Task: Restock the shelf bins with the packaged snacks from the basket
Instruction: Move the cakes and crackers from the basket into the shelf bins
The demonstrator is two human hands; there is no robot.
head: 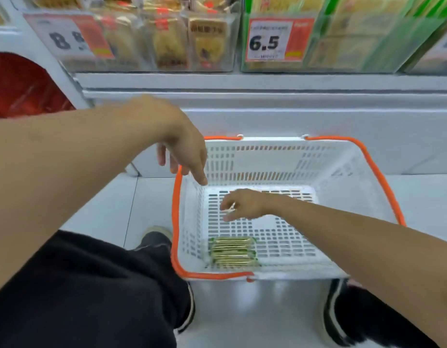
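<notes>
Blur hides the bin snacks (167, 43) at frame top; my left hand (184, 146) and right hand (245, 204) hang loose-fingered, holding nothing, over the basket (343, 172) on the pale floor (104, 212).

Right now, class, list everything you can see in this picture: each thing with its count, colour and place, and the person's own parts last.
basket: one, white with orange handles, on the floor below the shelf
snack packets: one small stack, green and yellow, near-left corner of the basket floor
clear bin: one, holds tan packaged snacks, shelf upper left
green bin: one, holds yellow-green packets, shelf upper right
price tags: two clear ones, white and orange, on the bin fronts
red bag: one, far left
shoes: two, black, either side of the basket
left hand: above the basket's left rim, empty
right hand: inside the basket, empty
</notes>
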